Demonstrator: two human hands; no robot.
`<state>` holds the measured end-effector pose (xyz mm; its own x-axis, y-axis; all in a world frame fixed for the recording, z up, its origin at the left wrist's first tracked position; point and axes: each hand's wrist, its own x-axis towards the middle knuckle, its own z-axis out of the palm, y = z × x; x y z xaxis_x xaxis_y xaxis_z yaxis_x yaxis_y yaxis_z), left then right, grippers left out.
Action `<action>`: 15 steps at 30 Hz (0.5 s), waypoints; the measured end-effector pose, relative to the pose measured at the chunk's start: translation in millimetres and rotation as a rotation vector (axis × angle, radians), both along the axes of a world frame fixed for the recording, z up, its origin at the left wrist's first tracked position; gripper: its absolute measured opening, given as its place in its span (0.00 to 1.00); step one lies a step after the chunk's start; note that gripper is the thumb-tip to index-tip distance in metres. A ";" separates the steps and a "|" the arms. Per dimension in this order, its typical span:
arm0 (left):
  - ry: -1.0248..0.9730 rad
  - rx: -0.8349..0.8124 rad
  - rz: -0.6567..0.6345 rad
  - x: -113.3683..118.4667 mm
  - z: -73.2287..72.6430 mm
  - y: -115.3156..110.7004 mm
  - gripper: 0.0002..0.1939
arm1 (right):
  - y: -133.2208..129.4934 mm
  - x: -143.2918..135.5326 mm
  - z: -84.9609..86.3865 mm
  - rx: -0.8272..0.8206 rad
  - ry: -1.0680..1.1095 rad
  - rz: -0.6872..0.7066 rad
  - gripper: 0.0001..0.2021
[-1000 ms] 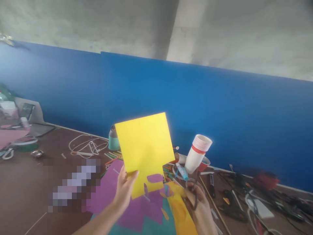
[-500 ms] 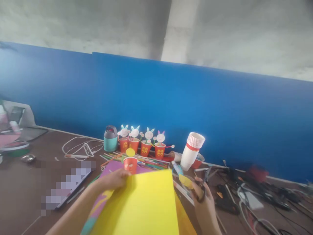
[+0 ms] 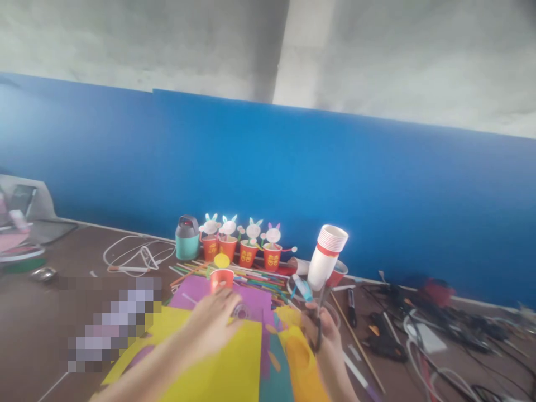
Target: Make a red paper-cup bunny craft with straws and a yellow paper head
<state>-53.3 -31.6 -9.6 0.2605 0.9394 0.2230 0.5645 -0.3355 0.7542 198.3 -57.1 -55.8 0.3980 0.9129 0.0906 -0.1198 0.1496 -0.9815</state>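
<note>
**Blue panel point(image 3: 268, 167) behind tabletop point(image 3: 33, 324); scissors point(image 3: 319, 336) in right hand point(image 3: 330, 343)**

Right hand: clenched around scissors, blades upward, in front of white cup stack point(image 3: 321, 269). Left hand point(image 3: 213, 321): released, thumb and fingers apart, over yellow sheet point(image 3: 230, 365); contact indeterminable owing to blur. Yellow sheet: flat at front, partly over purple sheet point(image 3: 196, 291). Beyond left hand: red cup point(image 3: 218, 278) with yellow disc point(image 3: 221, 261) above rim. Farther back, near panel: four rabbit cups point(image 3: 248, 255) in a row, beside teal container point(image 3: 187, 246).

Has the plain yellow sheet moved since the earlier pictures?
Yes, down and to the left. Against the white cup stack, the plain yellow sheet has dropped from beside it to below its level, its right edge now farther away.
</note>
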 end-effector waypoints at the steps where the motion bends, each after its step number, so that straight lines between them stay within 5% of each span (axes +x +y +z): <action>1: -0.105 -0.035 -0.058 17.7 -2.5 -1.7 0.18 | -1.1 -2.8 2.4 0.003 -0.029 0.011 0.17; 3: -0.359 -0.153 -0.112 51.1 -11.5 -1.6 0.20 | -2.9 -7.0 5.6 0.014 -0.080 0.034 0.16; 5: -0.621 -0.411 -0.091 76.6 -23.7 1.7 0.10 | -3.6 -8.9 4.9 0.044 -0.113 0.050 0.16; 7: -0.702 -0.504 -0.081 91.0 -35.2 4.9 0.11 | -3.5 -9.0 0.5 0.051 -0.125 0.059 0.17; 11: -0.905 -0.566 0.000 94.9 -45.8 3.6 0.17 | -4.0 -11.8 -8.7 -0.012 -0.171 0.123 0.18; 15: -1.107 -0.605 0.030 92.9 -43.3 -3.9 0.18 | -10.1 -25.8 -5.6 -0.071 -0.106 0.377 0.18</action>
<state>39.6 -35.5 -52.8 0.1865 0.9695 -0.1587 -0.4648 0.2294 0.8552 172.5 -67.2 -61.4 0.0258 0.9987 0.0447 -0.0514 0.0460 -0.9976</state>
